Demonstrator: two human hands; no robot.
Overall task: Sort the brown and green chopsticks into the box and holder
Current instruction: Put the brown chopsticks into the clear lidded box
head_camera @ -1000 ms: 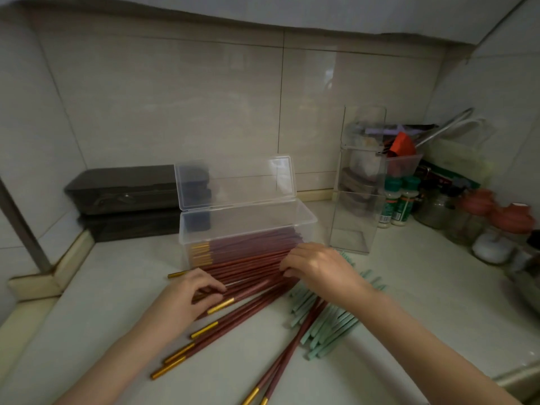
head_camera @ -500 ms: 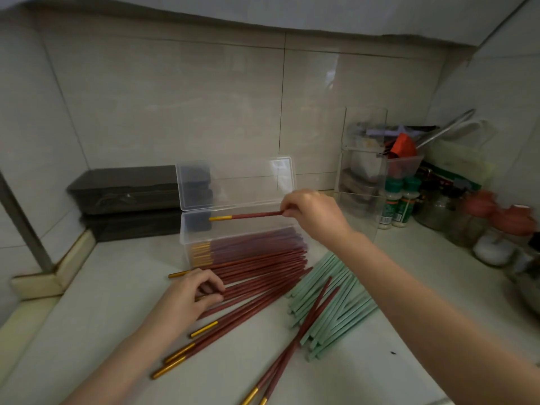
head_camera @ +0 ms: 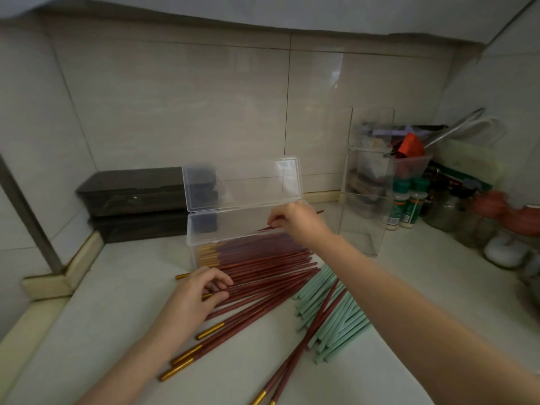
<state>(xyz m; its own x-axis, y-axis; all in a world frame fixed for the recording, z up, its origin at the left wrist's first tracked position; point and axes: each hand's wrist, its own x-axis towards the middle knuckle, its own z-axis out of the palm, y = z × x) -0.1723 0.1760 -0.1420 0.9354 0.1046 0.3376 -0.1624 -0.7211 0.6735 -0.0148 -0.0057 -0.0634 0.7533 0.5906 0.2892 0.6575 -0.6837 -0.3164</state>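
A clear plastic box with its lid raised stands at the back middle of the counter and holds several brown, gold-tipped chopsticks. My right hand is over the box's right end, pinching one brown chopstick that slants down into it. More brown chopsticks lie fanned in front of the box. My left hand rests on their left part, fingers closed on one of them. A heap of green chopsticks lies to the right, with two brown ones across it. The tall clear holder stands right of the box.
Two dark flat cases are stacked against the wall behind the box. At the right stand spice bottles, jars with red lids and a clear bin of utensils. A raised ledge borders the counter on the left.
My right hand lifted one brown chopstick from the pile, carried it up over the box, and now lowers its far end into the box. My left hand stayed on the pile.
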